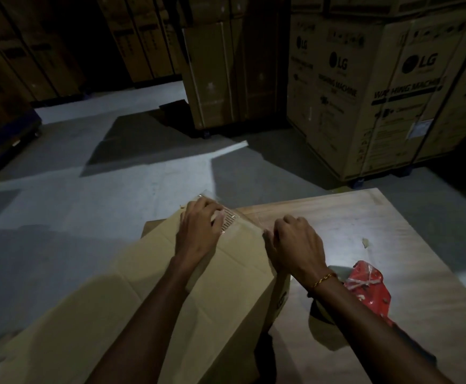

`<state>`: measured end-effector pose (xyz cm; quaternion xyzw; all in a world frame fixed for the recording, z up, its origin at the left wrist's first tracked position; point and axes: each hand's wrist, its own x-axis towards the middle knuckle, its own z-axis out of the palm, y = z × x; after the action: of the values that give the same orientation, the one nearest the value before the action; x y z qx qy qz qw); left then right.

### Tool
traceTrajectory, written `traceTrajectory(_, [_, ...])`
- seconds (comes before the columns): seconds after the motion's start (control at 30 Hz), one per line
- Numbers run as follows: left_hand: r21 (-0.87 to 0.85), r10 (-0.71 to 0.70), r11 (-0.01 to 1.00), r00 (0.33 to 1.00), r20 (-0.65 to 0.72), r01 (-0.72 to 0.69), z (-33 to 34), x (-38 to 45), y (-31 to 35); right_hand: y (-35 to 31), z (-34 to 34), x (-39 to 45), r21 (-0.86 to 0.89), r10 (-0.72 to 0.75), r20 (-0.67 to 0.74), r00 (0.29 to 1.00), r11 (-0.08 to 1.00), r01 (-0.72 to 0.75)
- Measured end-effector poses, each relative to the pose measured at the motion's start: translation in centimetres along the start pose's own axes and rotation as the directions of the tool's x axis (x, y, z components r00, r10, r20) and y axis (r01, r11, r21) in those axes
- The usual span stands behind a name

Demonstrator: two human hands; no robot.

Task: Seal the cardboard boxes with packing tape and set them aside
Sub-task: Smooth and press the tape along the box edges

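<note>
One cardboard box (198, 273) lies on the wooden table (365, 217), its long axis running away from the person. Left hand (198, 231) presses the far end flat-fingered; right hand (293, 245) curls at the edge beside it, seemingly pinching clear tape (251, 221).

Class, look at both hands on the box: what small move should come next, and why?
Probably press the clear tape flat over the cardboard box edge: the left hand pins one end on top while the right hand pinches the other end, stretched.
</note>
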<state>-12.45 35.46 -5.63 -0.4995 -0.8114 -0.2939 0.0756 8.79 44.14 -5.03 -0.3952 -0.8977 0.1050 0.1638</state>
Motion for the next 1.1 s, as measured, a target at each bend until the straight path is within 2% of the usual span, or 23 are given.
traceTrajectory(0.13, [-0.021,-0.102,0.995,0.995,-0.009,0.101,-0.3,2.0,-1.8,-2.1,-0.3,1.5,0.030,-0.116,0.065,0.991,0.993,0.114])
traceTrajectory(0.23, [-0.029,-0.076,0.997,0.996,0.035,0.077,-0.2,3.2,-2.4,-3.6,0.6,2.2,0.077,-0.134,0.029,0.991,0.988,0.131])
traceTrajectory(0.33, [-0.076,0.133,0.989,0.986,0.097,-0.126,-0.1,3.4,-1.5,-3.6,1.8,2.7,0.120,-0.076,-0.016,0.997,0.990,0.077])
traceTrajectory(0.43, [-0.089,0.410,0.912,0.896,0.172,-0.401,0.4,2.3,-0.1,-2.7,2.6,3.1,0.223,0.007,-0.027,1.000,0.975,-0.001])
traceTrajectory(0.5, [-0.092,0.493,0.870,0.851,0.179,-0.484,0.7,1.5,0.5,-2.6,2.9,3.5,0.245,0.060,-0.014,0.998,0.968,-0.054])
traceTrajectory(0.6, [-0.111,0.462,0.887,0.869,0.174,-0.449,0.9,1.3,0.5,-2.9,3.4,3.8,0.236,0.094,-0.011,0.996,0.968,-0.089])
traceTrajectory(0.77, [-0.078,0.382,0.922,0.865,0.326,-0.379,1.3,1.8,-0.5,-2.7,3.9,3.5,0.215,0.074,-0.030,0.997,0.974,-0.066])
traceTrajectory(0.87, [-0.071,0.333,0.941,0.868,0.368,-0.331,1.3,2.7,-0.8,-2.5,4.1,3.6,0.210,0.079,-0.027,0.997,0.975,-0.071])
traceTrajectory(0.97, [-0.008,0.282,0.955,0.899,0.335,-0.297,1.3,3.8,-1.7,-2.3,4.1,3.6,0.214,0.086,-0.022,0.996,0.974,-0.080])
traceTrajectory(1.1, [0.112,0.104,0.983,0.949,0.299,-0.143,0.8,5.8,-5.3,-2.2,4.1,3.4,0.209,0.071,-0.027,0.997,0.976,-0.064])
